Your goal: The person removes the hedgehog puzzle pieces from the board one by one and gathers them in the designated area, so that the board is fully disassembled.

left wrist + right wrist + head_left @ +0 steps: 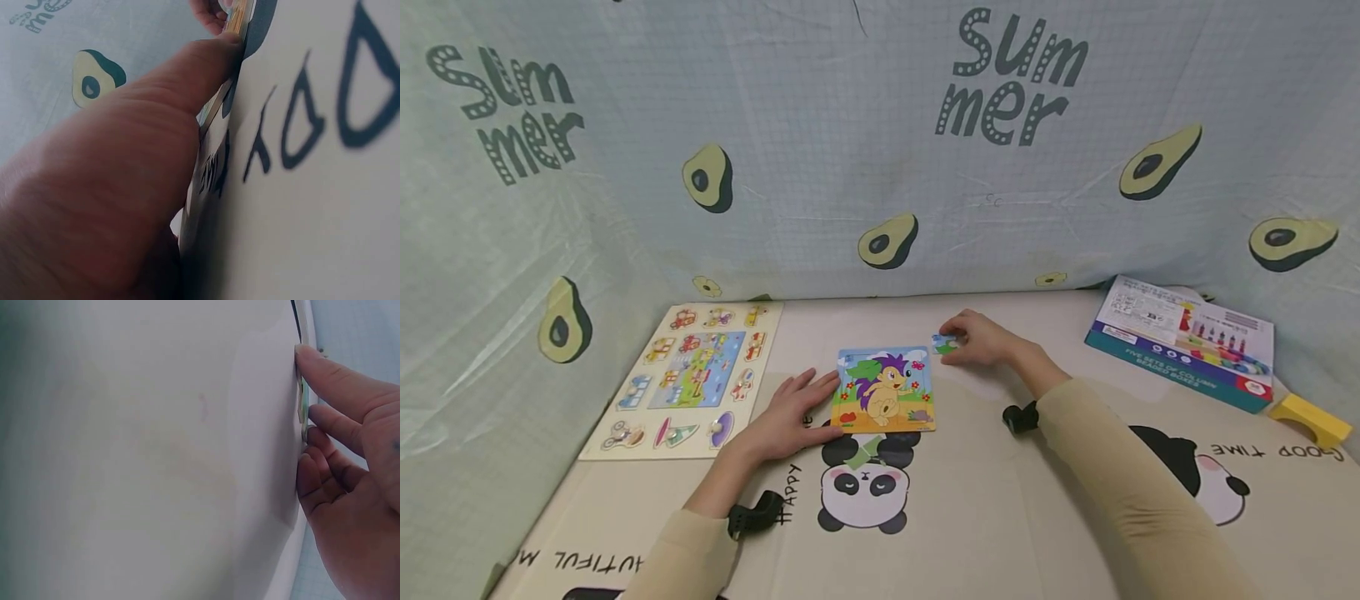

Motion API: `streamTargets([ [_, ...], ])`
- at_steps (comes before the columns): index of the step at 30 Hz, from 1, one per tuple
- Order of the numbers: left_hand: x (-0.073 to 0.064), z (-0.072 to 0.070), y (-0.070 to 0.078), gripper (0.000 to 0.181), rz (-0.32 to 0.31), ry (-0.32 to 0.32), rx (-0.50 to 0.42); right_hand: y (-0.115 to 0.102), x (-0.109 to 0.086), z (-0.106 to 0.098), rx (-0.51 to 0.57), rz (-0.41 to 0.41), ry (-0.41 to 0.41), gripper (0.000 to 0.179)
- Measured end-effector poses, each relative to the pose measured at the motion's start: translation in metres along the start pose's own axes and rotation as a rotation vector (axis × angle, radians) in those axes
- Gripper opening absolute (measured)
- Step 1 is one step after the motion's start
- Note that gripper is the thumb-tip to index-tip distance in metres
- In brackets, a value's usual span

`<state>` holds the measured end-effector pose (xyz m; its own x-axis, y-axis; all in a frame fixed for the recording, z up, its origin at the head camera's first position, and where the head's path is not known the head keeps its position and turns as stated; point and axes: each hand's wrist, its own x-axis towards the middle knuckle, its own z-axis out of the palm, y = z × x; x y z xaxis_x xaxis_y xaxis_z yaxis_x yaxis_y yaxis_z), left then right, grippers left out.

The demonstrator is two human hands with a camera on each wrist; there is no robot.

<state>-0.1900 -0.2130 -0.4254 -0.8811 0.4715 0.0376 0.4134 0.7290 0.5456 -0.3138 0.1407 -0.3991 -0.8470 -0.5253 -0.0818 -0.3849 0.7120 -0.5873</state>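
A square hedgehog picture puzzle (886, 392) lies flat on the table cover, above a printed panda. My left hand (790, 415) rests at its left side, fingers spread and fairly straight. The thumb reaches to the puzzle's lower left corner, and in the left wrist view the thumb (181, 75) lies along its edge. Just off the puzzle's upper right corner, my right hand (983, 340) pinches a small blue and green puzzle piece (943, 343) between thumb and fingers. From the right wrist the piece (304, 403) shows edge-on, low at the table surface, partly hidden by the fingers.
On the left lies a wooden peg puzzle board (658, 429) with vehicle pictures. A boxed bead set (1183, 342) stands at the back right, with a yellow arch block (1311, 419) beside it. A printed cloth wall (805, 125) rises behind the table.
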Motion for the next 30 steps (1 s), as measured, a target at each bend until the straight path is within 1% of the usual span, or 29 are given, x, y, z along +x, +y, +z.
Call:
streamTargets([
  [7,0.000,0.001,-0.001,0.081,0.015,0.017,0.004,0.000,0.000,-0.001,0.026,0.006,0.025,0.052],
  [10,0.000,0.001,-0.001,0.080,0.020,0.024,-0.001,-0.002,0.001,-0.001,0.044,-0.012,0.047,0.051],
  [13,0.000,0.002,-0.001,0.080,0.022,0.026,-0.002,-0.006,0.003,-0.002,0.063,-0.049,0.064,0.051],
  [19,0.000,0.002,-0.001,0.080,0.019,0.034,0.004,-0.020,0.008,0.003,0.095,-0.119,0.077,0.052],
  [24,-0.001,0.001,0.000,0.081,0.014,0.035,0.005,-0.034,0.013,0.011,0.129,-0.130,0.080,0.053],
  [30,-0.001,0.001,0.001,0.082,0.006,0.033,0.004,-0.051,0.021,0.022,0.143,-0.125,0.057,0.053],
])
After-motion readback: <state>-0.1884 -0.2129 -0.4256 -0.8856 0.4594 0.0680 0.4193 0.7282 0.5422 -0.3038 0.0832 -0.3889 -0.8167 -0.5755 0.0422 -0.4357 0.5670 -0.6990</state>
